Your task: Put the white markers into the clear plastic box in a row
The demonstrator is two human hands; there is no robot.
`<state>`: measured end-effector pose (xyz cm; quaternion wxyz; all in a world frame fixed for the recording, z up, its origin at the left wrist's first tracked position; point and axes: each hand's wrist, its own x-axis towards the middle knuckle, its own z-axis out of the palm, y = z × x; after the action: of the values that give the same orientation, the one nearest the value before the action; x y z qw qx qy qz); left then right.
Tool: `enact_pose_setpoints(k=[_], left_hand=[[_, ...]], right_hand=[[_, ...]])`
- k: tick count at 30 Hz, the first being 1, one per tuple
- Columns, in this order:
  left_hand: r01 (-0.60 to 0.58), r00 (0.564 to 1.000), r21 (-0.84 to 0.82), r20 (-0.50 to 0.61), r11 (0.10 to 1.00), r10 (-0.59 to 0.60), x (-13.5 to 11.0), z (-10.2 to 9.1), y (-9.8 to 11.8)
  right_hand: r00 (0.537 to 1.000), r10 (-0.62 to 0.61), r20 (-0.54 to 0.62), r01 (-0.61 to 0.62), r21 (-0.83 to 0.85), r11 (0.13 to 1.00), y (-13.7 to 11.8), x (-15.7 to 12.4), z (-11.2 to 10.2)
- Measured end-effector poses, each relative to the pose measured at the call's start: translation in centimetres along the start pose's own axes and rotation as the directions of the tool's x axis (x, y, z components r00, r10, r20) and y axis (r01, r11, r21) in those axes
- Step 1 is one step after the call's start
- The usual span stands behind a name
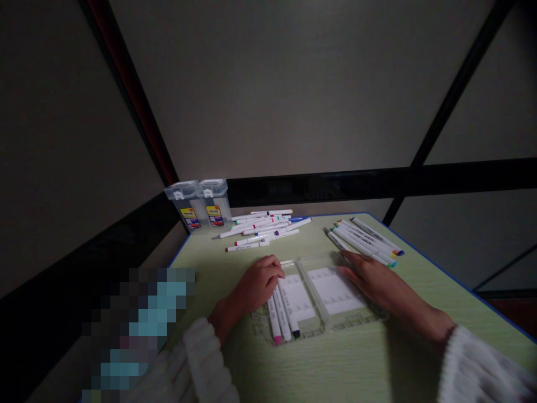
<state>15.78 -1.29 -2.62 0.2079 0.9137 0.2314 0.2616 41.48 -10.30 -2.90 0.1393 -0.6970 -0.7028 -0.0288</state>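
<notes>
A clear plastic case (321, 305) lies unfolded on the table, with white paper inserts in both halves. Several white marker pens (280, 313) rest side by side in its left half; one has a pink end and one a dark end. My left hand (264, 280) is closed with curled fingers at the far ends of these pens, and its fingertips are partly hidden. Across the right half's outer edge lies my right hand (369, 274), fingers stretched out and holding nothing, near a group of white marker pens (364, 240).
Many more loose marker pens (264, 229) are piled at the table's back. Two clear lidded boxes (205, 207) with labels stand at the back left corner. The pale green table (335, 364) has a blue edge, with walls behind. A pixelated patch covers the lower left.
</notes>
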Motion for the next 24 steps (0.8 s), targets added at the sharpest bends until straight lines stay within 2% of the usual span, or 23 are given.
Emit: enact_pose_setpoints(k=[11, 17, 24], left_hand=[[-0.016, 1.000, -0.006, -0.010, 1.000, 0.015, -0.1, 0.2, -0.4], [-0.028, 1.000, 0.007, -0.012, 1.000, 0.028, -0.1, 0.3, -0.4], [-0.022, 1.000, 0.011, -0.007, 1.000, 0.022, -0.1, 0.1, -0.3]], right_hand=[[0.998, 0.028, -0.055, -0.035, -0.128, 0.991, 1.0, -0.1, 0.6], [0.996, 0.083, -0.019, -0.085, -0.186, 0.979, 0.8, -0.1, 0.4], [0.998, 0.030, -0.051, -0.039, -0.184, 0.982, 0.7, -0.1, 0.3]])
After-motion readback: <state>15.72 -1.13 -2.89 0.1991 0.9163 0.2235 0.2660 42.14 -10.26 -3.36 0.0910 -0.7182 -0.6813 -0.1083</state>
